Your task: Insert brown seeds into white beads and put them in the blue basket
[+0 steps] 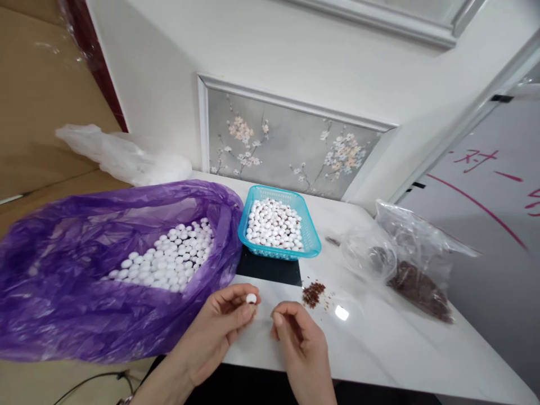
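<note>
Between the thumb and fingers of my left hand (225, 323) is a small white ball (251, 298) with a brownish mark on its lower side. Just to its right, my right hand (301, 337) has its thumb and index finger pressed together; whatever is in that pinch, if anything, is too small to make out. A pile of reddish-brown bits (313, 294) lies on the table just beyond my right hand. Past both hands stands a turquoise basket (313, 239) filled with similar white balls, some showing brown spots.
A large open purple plastic bag (63, 225) holds many white balls at left. On the white table (379, 343) at right are a clear plastic cup (369, 256) and a clear bag of brown bits (419, 289). A black patch (270, 268) lies before the basket. Behind is a wall.
</note>
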